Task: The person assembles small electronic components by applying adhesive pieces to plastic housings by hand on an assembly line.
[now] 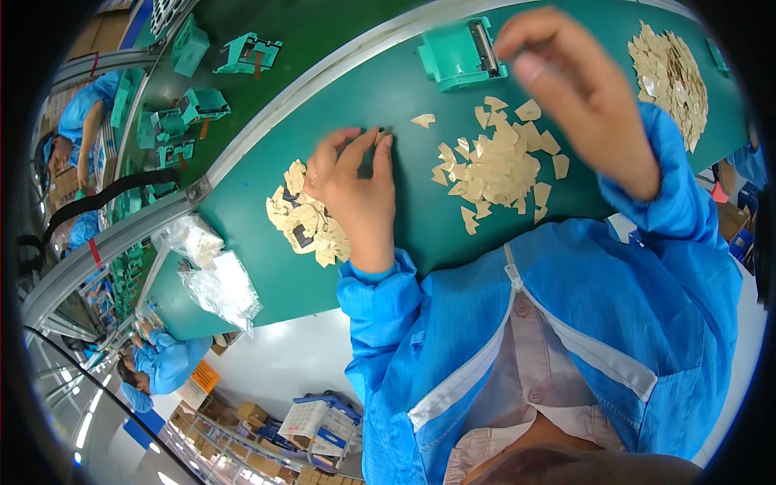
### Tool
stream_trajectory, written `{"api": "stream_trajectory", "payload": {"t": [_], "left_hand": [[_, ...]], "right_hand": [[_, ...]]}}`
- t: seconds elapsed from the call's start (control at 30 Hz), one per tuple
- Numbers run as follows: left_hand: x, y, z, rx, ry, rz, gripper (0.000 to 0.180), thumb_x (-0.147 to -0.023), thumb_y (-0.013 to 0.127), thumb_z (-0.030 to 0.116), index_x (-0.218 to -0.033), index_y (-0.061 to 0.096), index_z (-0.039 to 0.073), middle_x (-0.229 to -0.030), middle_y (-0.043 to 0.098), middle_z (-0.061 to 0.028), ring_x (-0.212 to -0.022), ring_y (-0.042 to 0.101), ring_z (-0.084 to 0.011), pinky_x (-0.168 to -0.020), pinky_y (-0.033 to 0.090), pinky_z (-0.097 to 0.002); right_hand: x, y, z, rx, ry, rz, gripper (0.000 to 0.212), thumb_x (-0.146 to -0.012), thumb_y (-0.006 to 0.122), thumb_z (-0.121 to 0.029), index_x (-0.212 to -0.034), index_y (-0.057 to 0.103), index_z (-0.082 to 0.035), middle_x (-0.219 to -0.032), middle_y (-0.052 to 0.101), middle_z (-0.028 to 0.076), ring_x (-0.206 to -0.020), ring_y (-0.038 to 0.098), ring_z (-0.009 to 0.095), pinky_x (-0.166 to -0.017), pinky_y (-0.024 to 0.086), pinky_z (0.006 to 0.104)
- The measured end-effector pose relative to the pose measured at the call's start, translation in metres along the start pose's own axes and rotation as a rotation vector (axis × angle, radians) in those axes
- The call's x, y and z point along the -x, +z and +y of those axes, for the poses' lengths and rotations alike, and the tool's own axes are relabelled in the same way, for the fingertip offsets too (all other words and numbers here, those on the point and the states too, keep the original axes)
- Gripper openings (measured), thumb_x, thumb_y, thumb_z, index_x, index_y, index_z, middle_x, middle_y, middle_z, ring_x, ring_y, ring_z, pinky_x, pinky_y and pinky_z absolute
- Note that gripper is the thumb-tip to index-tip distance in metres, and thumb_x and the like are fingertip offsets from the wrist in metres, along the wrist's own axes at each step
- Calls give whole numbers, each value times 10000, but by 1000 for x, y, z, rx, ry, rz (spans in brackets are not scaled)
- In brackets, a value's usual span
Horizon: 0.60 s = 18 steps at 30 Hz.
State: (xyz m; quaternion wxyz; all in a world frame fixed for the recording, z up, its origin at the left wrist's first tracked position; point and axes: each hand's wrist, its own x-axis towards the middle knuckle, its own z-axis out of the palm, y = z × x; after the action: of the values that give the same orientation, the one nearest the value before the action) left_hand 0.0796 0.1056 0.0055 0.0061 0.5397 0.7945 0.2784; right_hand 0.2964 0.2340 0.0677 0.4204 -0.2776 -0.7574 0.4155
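On the green work surface (315,149), my left hand (356,178) pinches a small tan piece (381,137) between thumb and fingertips. The piece is too small to make out well. Beside this hand's wrist lies a pile of cream-coloured scraps (303,218) with a few dark bits among them. My right hand (570,93) is raised at the right edge of a teal plastic housing (453,58), its thumb and index finger apart. Whether it touches the housing I cannot tell. Between my hands spreads a heap of cream, angular film-like pieces (501,166), with one stray piece (423,120) nearer the housing.
A bigger cream heap (669,81) lies at the far right. Clear plastic bags (218,283) rest at the left. A metal rail (267,117) runs along the far edge, with several teal housings (246,55) beyond it. Co-workers in blue (166,364) are at the left.
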Motion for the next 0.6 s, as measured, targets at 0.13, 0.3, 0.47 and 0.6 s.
{"api": "stream_trajectory", "payload": {"t": [0.13,0.3,0.47,0.6], "left_hand": [[24,-11,38,559,-138,55,303,-740,832,49,-1031,750,50,-910,683,-71,-862,639,-206,-853,475,-337],[51,-29,64,918,-171,-88,471,-792,757,-68,-1238,624,3,-1030,656,-69,-924,616,-140,-872,480,-282],[59,-42,60,1470,-435,-281,297,-864,667,-99,-1140,596,-14,-1055,644,-86,-940,617,-115,-834,480,-237],[69,-30,59,1548,-441,-337,157,-926,628,-48,-1069,577,-9,-1047,665,-106,-989,643,-159,-917,516,-319]], "right_hand": [[31,32,-2,-204,112,-147,195,-957,634,-188,-1039,612,-13,-904,606,74,-861,592,157,-758,484,307],[44,36,-13,-388,280,-381,131,-954,610,-134,-1008,580,-18,-887,619,92,-808,602,174,-712,478,311],[45,24,-19,-218,174,-456,141,-916,641,-142,-976,596,-22,-866,605,120,-773,598,239,-689,470,339],[53,38,-15,51,-95,-171,155,-858,697,-78,-1000,661,-27,-887,597,101,-779,586,268,-693,469,357]]}}
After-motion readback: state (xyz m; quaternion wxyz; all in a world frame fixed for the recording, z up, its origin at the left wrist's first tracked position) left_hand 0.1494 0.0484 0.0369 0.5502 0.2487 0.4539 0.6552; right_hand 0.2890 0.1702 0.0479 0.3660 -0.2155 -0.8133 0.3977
